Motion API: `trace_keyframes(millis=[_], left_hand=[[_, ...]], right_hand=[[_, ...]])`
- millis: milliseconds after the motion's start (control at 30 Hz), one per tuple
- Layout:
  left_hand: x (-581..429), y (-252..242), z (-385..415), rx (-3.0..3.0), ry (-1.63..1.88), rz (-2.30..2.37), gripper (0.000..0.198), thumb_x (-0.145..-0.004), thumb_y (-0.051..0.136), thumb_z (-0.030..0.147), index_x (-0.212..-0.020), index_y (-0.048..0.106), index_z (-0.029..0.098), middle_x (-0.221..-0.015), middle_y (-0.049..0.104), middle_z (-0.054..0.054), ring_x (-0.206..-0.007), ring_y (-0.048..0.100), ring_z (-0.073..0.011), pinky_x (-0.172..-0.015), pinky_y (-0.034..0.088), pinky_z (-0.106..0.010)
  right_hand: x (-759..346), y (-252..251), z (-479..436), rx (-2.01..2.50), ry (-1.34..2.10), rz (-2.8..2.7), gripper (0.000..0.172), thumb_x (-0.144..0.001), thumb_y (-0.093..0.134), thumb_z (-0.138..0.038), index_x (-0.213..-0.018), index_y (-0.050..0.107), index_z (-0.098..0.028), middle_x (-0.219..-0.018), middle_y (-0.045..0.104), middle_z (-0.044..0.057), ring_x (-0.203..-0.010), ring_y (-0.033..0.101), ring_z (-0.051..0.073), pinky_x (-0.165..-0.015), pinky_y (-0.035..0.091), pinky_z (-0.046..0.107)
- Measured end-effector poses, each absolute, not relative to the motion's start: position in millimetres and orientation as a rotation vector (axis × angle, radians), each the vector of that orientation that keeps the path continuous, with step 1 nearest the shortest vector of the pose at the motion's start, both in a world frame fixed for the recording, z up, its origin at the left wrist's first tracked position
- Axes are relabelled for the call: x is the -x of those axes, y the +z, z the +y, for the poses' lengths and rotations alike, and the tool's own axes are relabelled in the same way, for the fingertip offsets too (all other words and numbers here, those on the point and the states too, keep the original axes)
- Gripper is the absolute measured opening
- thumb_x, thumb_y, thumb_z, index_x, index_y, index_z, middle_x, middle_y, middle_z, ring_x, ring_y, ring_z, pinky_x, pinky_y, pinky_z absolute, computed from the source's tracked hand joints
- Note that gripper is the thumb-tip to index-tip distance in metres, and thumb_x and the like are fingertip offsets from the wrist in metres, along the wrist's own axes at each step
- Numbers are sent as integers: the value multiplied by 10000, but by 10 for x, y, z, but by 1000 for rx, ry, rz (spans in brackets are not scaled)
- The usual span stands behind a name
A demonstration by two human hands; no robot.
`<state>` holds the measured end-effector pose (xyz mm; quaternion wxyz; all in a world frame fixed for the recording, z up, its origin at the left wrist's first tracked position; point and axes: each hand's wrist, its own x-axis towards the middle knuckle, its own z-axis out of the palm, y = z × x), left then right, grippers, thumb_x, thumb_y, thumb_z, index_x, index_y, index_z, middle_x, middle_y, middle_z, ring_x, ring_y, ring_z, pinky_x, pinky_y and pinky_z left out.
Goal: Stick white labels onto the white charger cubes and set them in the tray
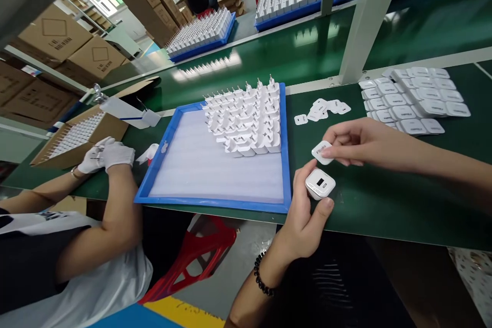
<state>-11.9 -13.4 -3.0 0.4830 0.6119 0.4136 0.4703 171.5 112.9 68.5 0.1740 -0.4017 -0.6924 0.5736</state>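
Observation:
My left hand [304, 215] is closed around a white charger [320, 184], whose face with a dark port window points up. Just above it, my right hand [355, 144] pinches a thin white rounded-square label card [322, 152] with small print on it. The card and the charger are close together but look apart. Behind my hands lies a loose pile of similar white cards [318, 109]. To the right, stacks of white printed pieces [413, 97] stand in rows. A blue-rimmed tray [287, 184] on the left holds rows of white plug chargers [246, 120], pins up.
At left, a co-worker's white-gloved hands [111, 155] rest by a cardboard box [103, 130] of white plugs. A grey post [371, 25] rises behind the bench. Filled trays [230, 28] stand on the far shelf. A red stool [207, 241] is below the bench edge.

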Motion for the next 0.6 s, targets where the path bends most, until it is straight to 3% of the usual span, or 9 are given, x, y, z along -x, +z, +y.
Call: trace_keyframes(millis=[200, 433, 600], left_hand=[[116, -20, -83, -1607, 1164, 1018, 515, -1057, 504, 357, -1546, 366, 274, -1401, 475, -113, -1243, 500, -259, -1112, 428, -435], [106, 14, -93, -1623, 1143, 1097, 504, -1057, 492, 404, -1527, 388, 256, -1390, 493, -122, -1240, 514, -267, -1089, 454, -433], [109, 5, -86, -1671, 1145, 1079, 485, -1055, 505, 392, -1511, 402, 265, -1353, 514, -106, -1219, 515, -258, -1081, 452, -425]], right_hand=[[-1896, 664, 902, 960, 1883, -1685, 351, -933, 700, -468, -1143, 703, -187, -645, 615, -18, -552, 503, 100, -544, 370, 261], [-1810, 672, 798, 890, 2099, -1621, 374, -933, 713, -419, -1202, 619, -178, -671, 653, -11, -557, 525, 104, -537, 398, 244], [-1792, 708, 725, 980, 2042, -1614, 287, -919, 716, -407, -1097, 658, -190, -669, 646, -5, -562, 521, 116, -551, 396, 259]])
